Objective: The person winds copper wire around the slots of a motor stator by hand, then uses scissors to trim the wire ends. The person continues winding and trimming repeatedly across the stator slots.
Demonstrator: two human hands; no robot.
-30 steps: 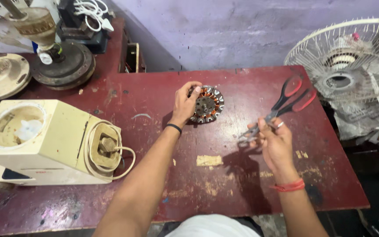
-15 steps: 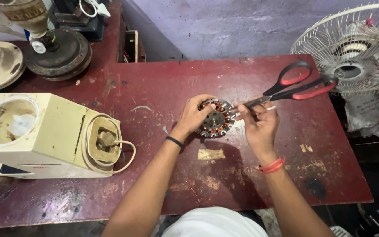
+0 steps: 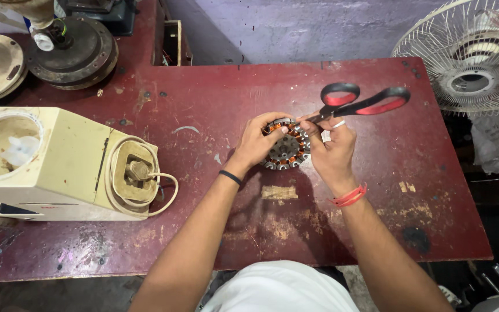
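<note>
Stator (image 3: 287,147) w/ copper windings sits mid-desk (image 3: 215,104), left hand (image 3: 258,141) fingers clamped on its rim; right hand (image 3: 330,150) fingers closed on red-black scissors (image 3: 359,104), blades touching stator's top edge. Cream appliance (image 3: 59,164) lies at left.

Round copper-wound stator (image 3: 287,149) on the dark red counter (image 3: 215,104), gripped at its left rim by the left hand (image 3: 259,141). Right hand (image 3: 331,151) touching its right rim, holding red-and-black scissors (image 3: 360,103) just above. Cream appliance (image 3: 59,164) well left.
</note>
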